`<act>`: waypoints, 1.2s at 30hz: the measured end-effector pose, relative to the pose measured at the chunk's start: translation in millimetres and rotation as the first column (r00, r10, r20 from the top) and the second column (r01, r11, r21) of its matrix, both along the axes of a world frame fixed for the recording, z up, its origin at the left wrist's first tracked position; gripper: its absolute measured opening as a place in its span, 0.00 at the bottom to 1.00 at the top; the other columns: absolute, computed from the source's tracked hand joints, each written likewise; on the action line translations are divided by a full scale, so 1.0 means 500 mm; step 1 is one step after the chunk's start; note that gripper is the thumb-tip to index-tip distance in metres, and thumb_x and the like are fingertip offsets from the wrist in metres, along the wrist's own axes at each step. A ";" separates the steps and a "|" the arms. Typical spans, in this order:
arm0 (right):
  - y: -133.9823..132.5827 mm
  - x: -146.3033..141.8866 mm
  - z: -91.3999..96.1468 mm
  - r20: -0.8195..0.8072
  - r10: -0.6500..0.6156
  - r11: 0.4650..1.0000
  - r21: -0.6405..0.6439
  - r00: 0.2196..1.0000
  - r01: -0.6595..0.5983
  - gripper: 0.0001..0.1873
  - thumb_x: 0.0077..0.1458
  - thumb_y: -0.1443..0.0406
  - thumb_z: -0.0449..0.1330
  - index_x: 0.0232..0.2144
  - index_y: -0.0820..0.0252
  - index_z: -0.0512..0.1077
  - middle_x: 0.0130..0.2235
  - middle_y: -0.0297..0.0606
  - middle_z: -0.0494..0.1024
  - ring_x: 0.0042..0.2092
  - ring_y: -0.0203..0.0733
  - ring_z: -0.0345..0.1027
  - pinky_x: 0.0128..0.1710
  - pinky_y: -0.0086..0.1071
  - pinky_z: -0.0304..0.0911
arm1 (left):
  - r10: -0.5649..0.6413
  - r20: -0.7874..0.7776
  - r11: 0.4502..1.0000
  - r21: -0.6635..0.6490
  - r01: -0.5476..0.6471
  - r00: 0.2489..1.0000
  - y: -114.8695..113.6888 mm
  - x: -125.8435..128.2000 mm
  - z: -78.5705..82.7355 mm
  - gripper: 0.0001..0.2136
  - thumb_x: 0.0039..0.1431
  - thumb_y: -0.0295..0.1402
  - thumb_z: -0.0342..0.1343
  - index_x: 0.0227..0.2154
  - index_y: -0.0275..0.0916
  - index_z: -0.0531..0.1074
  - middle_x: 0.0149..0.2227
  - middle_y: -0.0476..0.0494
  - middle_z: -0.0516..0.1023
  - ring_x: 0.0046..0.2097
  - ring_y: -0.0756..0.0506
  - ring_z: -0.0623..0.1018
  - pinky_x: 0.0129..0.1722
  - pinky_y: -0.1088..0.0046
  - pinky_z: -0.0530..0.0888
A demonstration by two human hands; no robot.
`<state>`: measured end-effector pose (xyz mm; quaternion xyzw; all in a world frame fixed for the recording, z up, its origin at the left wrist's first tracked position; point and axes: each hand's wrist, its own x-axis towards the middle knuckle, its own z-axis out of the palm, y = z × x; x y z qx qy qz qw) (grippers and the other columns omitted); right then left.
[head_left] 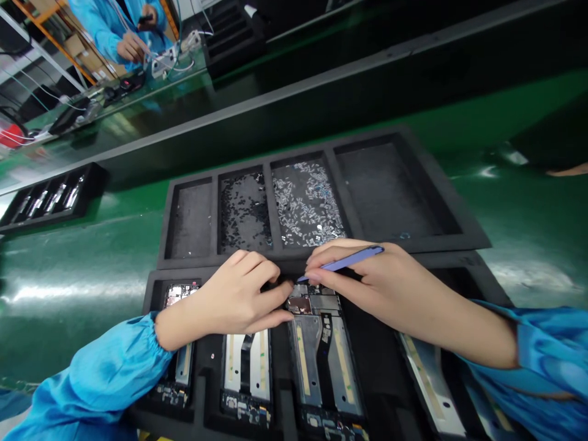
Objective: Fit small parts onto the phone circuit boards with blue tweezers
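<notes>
An opened phone (316,355), its inner frame and black flex cable exposed, lies in a slot of the black foam tray (379,380). My right hand (362,275) is closed around a slim purple pointed tool (351,258), whose tip is at the phone's top edge. At the upper left edge of the same phone rests my left hand (250,294), thumb and index finger apart, the other fingers curled. A second opened phone (248,370) lies under my left wrist. Another phone (184,361) sits further left, and one more (427,383) is partly beneath my right forearm.
Behind the phones stands a foam parts tray (214,242) with black bits (245,208) and small shiny pieces (307,202) in separate compartments. A smaller black tray (50,196) is at left on the green bench (87,288). Across the bench, a person in blue (98,30) handles something.
</notes>
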<state>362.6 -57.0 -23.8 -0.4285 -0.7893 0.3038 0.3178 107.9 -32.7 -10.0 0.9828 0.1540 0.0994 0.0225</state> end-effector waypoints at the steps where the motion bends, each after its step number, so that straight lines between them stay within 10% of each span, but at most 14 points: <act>1: 0.000 -0.001 0.000 -0.002 0.005 1.000 0.003 1.000 -0.005 0.11 0.67 0.63 0.58 0.32 0.57 0.76 0.38 0.34 0.83 0.40 0.42 0.78 0.42 0.36 0.72 | -0.001 -0.008 1.000 0.004 0.001 1.000 0.000 0.000 0.000 0.19 0.72 0.45 0.50 0.48 0.34 0.75 0.38 0.41 0.70 0.40 0.41 0.68 0.40 0.63 0.67; 9: -0.009 0.007 0.026 -0.147 -0.286 0.957 -0.093 0.947 0.274 0.14 0.64 0.59 0.60 0.27 0.55 0.77 0.29 0.33 0.81 0.27 0.38 0.74 0.26 0.33 0.66 | 0.005 -0.050 0.998 0.065 -0.001 0.999 -0.006 0.009 0.005 0.16 0.72 0.42 0.49 0.46 0.35 0.75 0.37 0.42 0.70 0.39 0.41 0.67 0.38 0.63 0.66; 13: 0.004 0.020 0.021 -0.442 -0.597 0.802 -0.313 0.670 0.508 0.17 0.61 0.56 0.65 0.22 0.56 0.76 0.27 0.34 0.78 0.29 0.39 0.73 0.32 0.34 0.69 | 0.029 -0.024 1.000 0.000 -0.029 0.999 -0.005 0.006 0.004 0.15 0.72 0.41 0.51 0.48 0.35 0.75 0.38 0.41 0.70 0.40 0.41 0.68 0.38 0.63 0.66; 17: 0.024 0.050 0.038 -0.617 -0.668 0.738 -0.479 0.416 0.475 0.14 0.55 0.56 0.70 0.24 0.57 0.76 0.23 0.34 0.73 0.26 0.37 0.68 0.28 0.34 0.66 | 0.016 -0.003 1.000 -0.027 -0.016 1.000 -0.004 0.001 0.004 0.16 0.71 0.41 0.52 0.50 0.33 0.74 0.39 0.40 0.70 0.41 0.41 0.69 0.40 0.62 0.67; 26: -0.060 0.157 0.066 -0.220 -0.543 0.839 -0.122 0.810 0.530 0.17 0.68 0.54 0.57 0.30 0.57 0.71 0.21 0.29 0.68 0.21 0.33 0.60 0.19 0.29 0.54 | -0.036 0.015 0.996 0.080 0.035 0.999 -0.001 0.003 0.004 0.12 0.69 0.31 0.53 0.51 0.30 0.73 0.38 0.39 0.70 0.42 0.39 0.70 0.39 0.61 0.69; 36: -0.116 0.183 -0.029 -0.071 -0.557 0.829 0.022 0.828 0.559 0.06 0.66 0.60 0.58 0.37 0.56 0.68 0.25 0.30 0.72 0.19 0.33 0.64 0.20 0.29 0.58 | -0.104 -0.128 0.990 -0.109 0.090 0.986 -0.033 0.068 0.057 0.27 0.68 0.47 0.53 0.64 0.39 0.66 0.64 0.22 0.62 0.64 0.22 0.64 0.56 0.36 0.65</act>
